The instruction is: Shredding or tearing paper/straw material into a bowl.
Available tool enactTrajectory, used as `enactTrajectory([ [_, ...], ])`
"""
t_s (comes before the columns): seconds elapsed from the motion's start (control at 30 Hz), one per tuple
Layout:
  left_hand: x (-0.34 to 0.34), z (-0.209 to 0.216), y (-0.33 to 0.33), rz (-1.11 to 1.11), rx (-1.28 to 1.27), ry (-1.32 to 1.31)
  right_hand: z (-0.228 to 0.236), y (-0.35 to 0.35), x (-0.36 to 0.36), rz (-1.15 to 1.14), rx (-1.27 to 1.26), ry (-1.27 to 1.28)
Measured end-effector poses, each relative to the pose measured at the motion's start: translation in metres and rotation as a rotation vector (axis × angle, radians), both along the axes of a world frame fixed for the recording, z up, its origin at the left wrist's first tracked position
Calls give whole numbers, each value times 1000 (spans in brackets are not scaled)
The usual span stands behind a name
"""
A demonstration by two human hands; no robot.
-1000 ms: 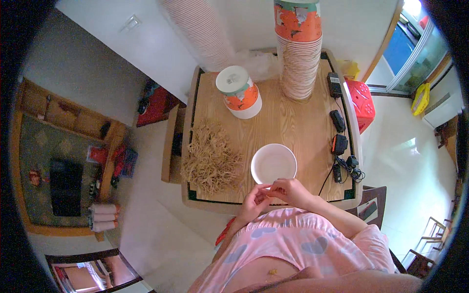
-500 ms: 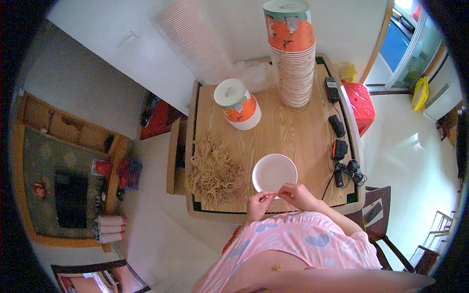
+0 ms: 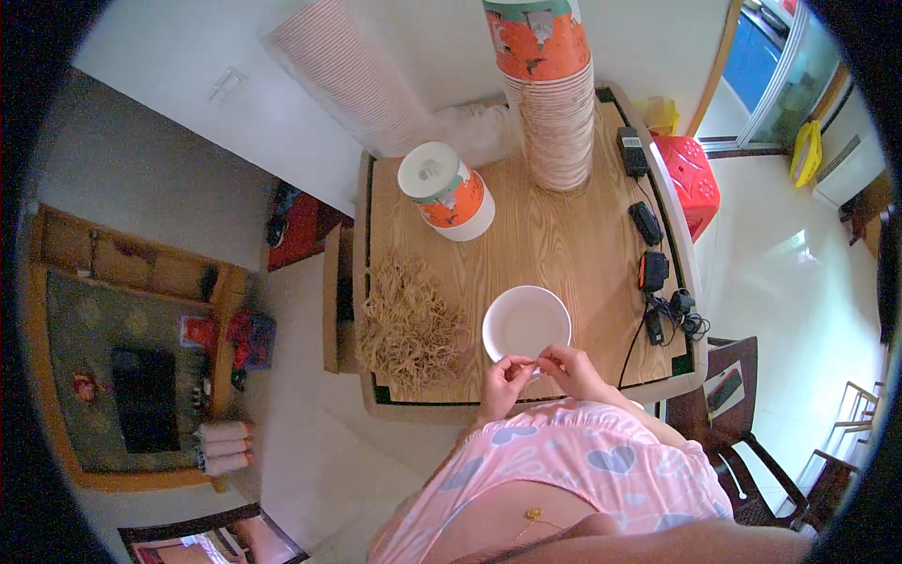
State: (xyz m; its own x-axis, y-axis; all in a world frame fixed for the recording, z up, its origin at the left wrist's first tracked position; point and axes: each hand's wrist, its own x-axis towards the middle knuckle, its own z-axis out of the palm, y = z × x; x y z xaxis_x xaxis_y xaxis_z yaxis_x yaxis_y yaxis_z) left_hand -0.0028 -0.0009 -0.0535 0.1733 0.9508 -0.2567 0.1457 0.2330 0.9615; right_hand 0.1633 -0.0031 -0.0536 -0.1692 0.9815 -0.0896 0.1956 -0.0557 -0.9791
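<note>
White bowl (image 3: 526, 320) facing mouth-up; thin item (image 3: 536, 366) too small, long axis I cannot tell. Bowl sitting by near edge of wood-grain table (image 3: 564, 249); tan strand pile (image 3: 411, 324) lying toward near left corner, red stool (image 3: 686, 183) standing past right edge. I'm pinching thin item between left hand (image 3: 505, 382) and right hand (image 3: 571, 371), fingertips drawn together, at bowl's near rim.

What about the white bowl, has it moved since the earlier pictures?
No, not noticeably: the white bowl keeps its place on the wood-grain tabletop, right of the tan fibre pile.
</note>
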Motion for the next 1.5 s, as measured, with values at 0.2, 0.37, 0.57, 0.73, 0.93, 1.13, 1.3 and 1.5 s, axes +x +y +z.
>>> enactTrajectory([
  [0.2,6,-1,-1,29,54,44,-7,-4,-5,-13,-102,-34],
  [0.37,7,-9,2,4,68,88,-9,-1,-2,-11,-38,-101],
  [0.57,14,-14,24,60,14,-47,8,16,9,-41,61,36],
  [0.73,19,-4,30,18,-381,-224,1,16,30,74,248,-76],
  [0.93,18,-5,29,39,-379,-185,-7,20,36,101,353,-96],
  [1.13,18,-17,26,118,-330,-199,-5,31,33,127,347,-52],
  [1.3,22,-30,32,105,32,-46,-5,36,30,124,337,-142],
  [1.5,31,-18,45,78,149,93,-16,45,22,39,303,-322],
])
